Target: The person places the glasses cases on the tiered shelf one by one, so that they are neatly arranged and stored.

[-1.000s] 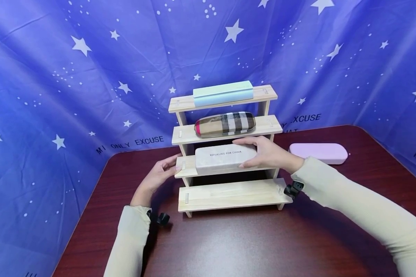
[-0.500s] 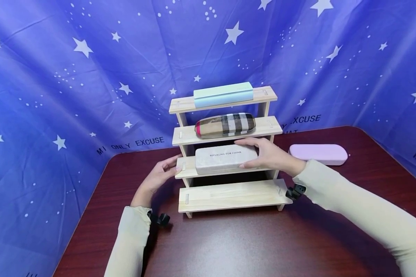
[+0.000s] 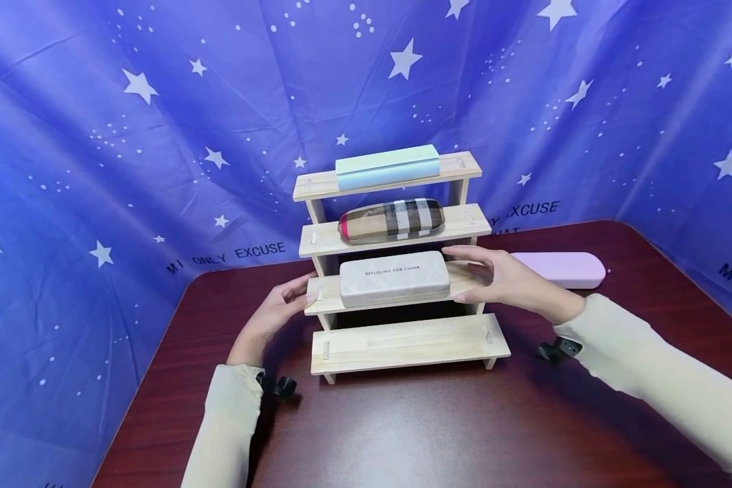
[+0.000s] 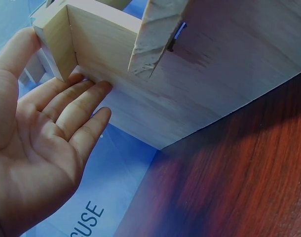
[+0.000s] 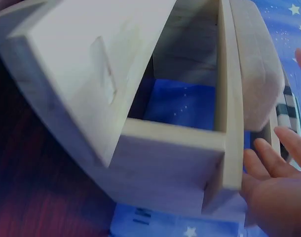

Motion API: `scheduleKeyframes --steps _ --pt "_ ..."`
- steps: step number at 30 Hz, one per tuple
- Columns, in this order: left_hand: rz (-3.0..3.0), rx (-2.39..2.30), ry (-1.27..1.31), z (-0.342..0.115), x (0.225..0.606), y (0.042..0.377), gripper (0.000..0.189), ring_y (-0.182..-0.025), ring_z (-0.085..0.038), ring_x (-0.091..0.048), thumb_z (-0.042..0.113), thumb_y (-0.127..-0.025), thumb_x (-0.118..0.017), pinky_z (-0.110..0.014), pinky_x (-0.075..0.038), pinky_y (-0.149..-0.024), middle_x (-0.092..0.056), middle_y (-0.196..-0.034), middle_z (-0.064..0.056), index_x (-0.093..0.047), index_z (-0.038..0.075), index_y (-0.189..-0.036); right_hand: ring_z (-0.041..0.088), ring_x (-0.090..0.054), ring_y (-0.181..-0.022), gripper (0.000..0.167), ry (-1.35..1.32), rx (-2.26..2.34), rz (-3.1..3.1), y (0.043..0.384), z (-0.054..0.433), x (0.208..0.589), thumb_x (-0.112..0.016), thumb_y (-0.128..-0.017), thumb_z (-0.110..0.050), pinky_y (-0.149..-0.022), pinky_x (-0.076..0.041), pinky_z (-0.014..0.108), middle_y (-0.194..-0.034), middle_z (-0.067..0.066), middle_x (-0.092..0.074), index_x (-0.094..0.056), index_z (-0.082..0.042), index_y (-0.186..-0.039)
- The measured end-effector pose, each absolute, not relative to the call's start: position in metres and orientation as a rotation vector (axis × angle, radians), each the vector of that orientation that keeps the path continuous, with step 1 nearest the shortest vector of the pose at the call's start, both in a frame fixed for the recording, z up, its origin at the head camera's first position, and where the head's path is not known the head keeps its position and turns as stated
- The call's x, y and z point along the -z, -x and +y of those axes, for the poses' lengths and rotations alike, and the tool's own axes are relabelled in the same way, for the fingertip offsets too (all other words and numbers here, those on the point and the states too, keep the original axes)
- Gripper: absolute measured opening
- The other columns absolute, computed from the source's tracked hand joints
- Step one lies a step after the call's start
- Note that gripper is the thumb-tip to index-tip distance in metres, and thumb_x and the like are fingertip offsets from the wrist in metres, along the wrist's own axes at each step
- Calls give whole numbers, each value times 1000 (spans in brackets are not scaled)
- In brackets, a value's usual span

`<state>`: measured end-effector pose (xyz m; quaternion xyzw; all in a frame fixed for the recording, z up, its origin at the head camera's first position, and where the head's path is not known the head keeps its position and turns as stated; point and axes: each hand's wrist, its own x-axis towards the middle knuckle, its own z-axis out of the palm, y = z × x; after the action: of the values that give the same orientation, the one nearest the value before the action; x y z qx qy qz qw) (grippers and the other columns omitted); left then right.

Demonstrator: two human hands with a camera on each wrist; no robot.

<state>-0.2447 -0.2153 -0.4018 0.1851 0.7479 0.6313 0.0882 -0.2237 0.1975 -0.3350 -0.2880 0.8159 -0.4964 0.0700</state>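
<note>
A four-tier wooden display rack (image 3: 402,342) stands on the dark red table. On its third tier from the top lies a pale grey glasses case (image 3: 394,279) with printed lettering. My right hand (image 3: 512,281) is just right of that case, thumb and fingers spread apart, with a gap between them and the case. In the right wrist view, its fingers are close to the tier's end. My left hand (image 3: 274,308) holds the left end of the same tier; in the left wrist view the thumb is on the board (image 4: 54,39) and the fingers reach beneath it.
A plaid glasses case (image 3: 392,221) lies on the second tier, and a light blue case (image 3: 388,167) on the top one. A pink case (image 3: 564,270) lies on the table behind the right hand. Blue star-patterned cloth (image 3: 219,102) hangs around the table.
My right hand has let go of the grey glasses case and moved right, its fingers apart. The case stays on its tier. My left hand keeps its place on the rack.
</note>
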Motion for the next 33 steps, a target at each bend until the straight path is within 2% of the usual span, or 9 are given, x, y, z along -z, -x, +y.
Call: scheduleKeyframes --steps 4,7,10,13,17,24,33 --pt "2217 -1881 -553 -216 401 244 55 -102 -4 -56 2 -91 -53 -19 -46 -87 -43 -135 -32 -33 -9 -141 26 -43 -128 67 900 1546 2469 219 215 338 -75 -78 -6 -100 -36 16 -138 12 -48 -44 1 -138" --pt "2212 -1883 -552 -216 400 244 56 -103 -4 -56 2 -91 -53 -19 -46 -87 -42 -136 -31 -33 -9 -141 16 -51 -121 58 910 1652 2442 217 234 339 -70 -80 2 -97 -39 16 -132 2 -54 -46 6 -133" --pt "2215 -1879 -547 -215 400 244 55 -103 -4 -56 2 -91 -53 -19 -46 -87 -42 -136 -31 -34 -8 -141 6 -55 -114 53 821 1712 2475 213 255 342 -67 -83 3 -91 -44 16 -128 -5 -57 -48 4 -132" --pt "2218 -1872 -546 -215 401 244 55 -103 -4 -56 2 -91 -53 -19 -46 -87 -43 -135 -31 -34 -8 -141 3 -57 -110 50 716 1694 2554 211 276 347 -65 -86 0 -85 -47 15 -128 -7 -56 -49 0 -133" --pt "2231 -1869 -543 -215 401 244 55 -102 -4 -56 2 -91 -54 -19 -46 -87 -44 -134 -31 -35 -7 -141 3 -57 -110 49 710 1677 2606 214 300 360 -62 -87 3 -82 -48 15 -127 -11 -56 -47 2 -133" --pt "2236 -1869 -538 -216 400 243 55 -100 -4 -57 2 -91 -53 -19 -46 -87 -44 -133 -32 -35 -8 -141 2 -55 -111 51 655 1649 2678 225 333 379 -64 -85 3 -85 -45 13 -130 -2 -54 -49 0 -133" --pt "2229 -1873 -535 -216 401 243 55 -101 -4 -57 2 -91 -53 -19 -46 -86 -45 -132 -32 -34 -8 -141 -2 -48 -115 52 629 1604 2726 238 361 392 -67 -83 3 -84 -41 10 -127 -10 -56 -50 1 -132"
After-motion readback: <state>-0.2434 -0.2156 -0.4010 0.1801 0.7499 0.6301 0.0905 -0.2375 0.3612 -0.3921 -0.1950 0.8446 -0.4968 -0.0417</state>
